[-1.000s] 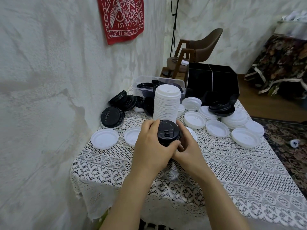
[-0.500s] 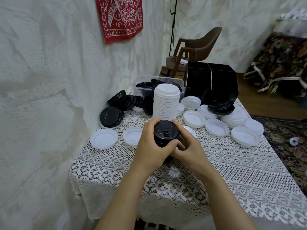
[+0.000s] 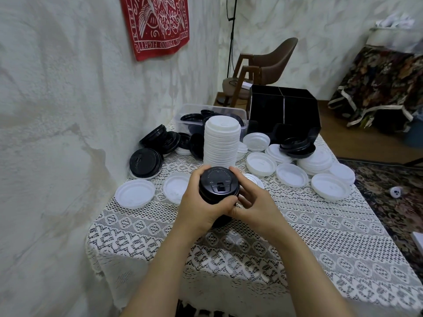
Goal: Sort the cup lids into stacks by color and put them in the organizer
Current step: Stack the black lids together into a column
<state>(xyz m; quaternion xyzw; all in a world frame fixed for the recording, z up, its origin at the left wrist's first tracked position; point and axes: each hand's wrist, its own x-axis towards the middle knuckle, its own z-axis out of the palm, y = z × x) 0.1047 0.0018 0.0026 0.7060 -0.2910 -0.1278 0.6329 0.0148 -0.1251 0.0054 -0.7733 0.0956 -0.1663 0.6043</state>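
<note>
The left hand (image 3: 201, 208) and right hand (image 3: 255, 207) both curl their fingers (image 3: 198, 175) round a short stack of black lids (image 3: 218, 184), gripping it upright above the table (image 3: 309, 225). Just beyond the fingertips stands 1 tall white lid stack (image 3: 221, 140); the black organizer (image 3: 283, 115) sits farther back, to their right

black lid stack (image 3: 219, 183) edges left, deeper into left grip (image 3: 201, 209) | right grip (image 3: 254, 207) loosens (fingers fan out, index hooking the far rim)
</note>
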